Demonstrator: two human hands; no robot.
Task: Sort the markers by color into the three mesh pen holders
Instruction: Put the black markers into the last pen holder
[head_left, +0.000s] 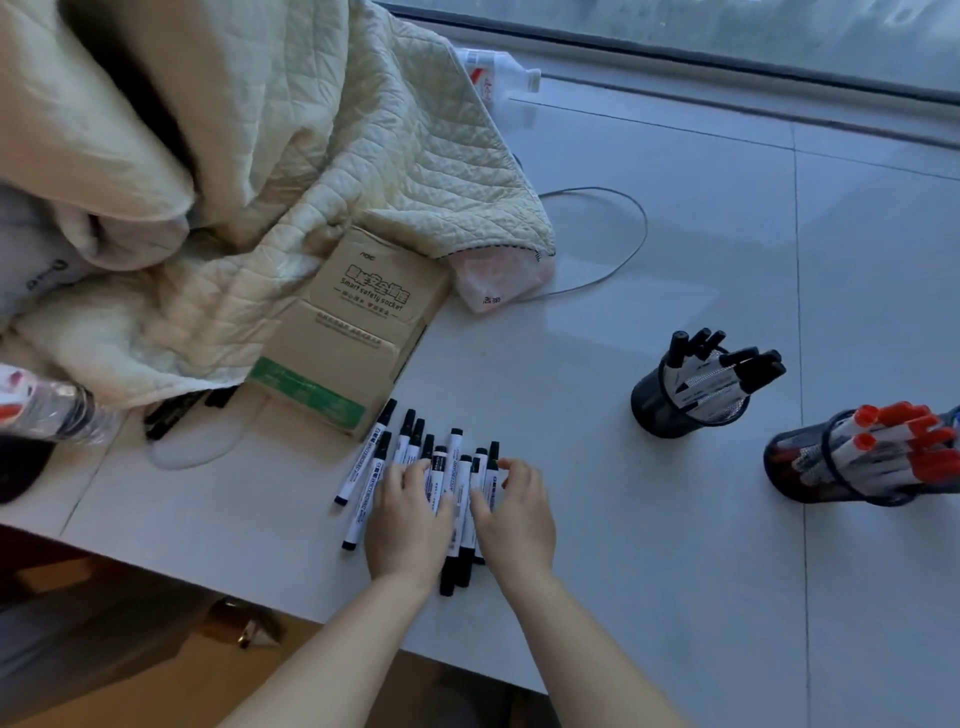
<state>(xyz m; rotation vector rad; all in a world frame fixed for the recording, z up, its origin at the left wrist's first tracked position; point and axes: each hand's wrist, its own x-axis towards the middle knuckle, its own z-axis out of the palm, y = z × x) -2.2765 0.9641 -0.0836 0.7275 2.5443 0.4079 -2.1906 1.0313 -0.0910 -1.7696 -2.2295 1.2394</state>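
**Black markers gathered between two hands on a pale table**

Under and between the fingers: a loose heap of black-capped markers (457, 483), white barrels, lying roughly parallel on the pale table (649, 545), caps pointing away from the person.

Left hand (408, 525): palm down on the left part of the heap, fingers (415, 475) slightly spread and curved over the barrels, touching them.

Right hand (514, 514): palm down on the right edge of the heap, fingers (506, 467) curved and cupped against the outermost markers. Whether either hand actually grips a marker cannot be told.

Left of the left fingers: two markers (363, 467) lying apart from the heap, angled slightly, untouched.

Well to the right of the right fingers: a black mesh holder (670, 408), upright, filled with black-capped markers (727, 364) leaning rightward.

Farther right, at the frame edge: a second mesh holder (795, 462), filled with red-capped markers (904, 441); a blue item shows beside it at the very edge, too cut off to identify.

Beyond the fingertips: a cardboard box (353, 332) printed "Smart safety socket", just beside the marker caps, partly covered by a cream quilted blanket (322, 135).

Other entries: a thin grey cable (623, 260) looped on the table beyond the box; a white plastic bottle (498, 73) at the far edge; a clear crumpled bottle (47, 405) at far left.
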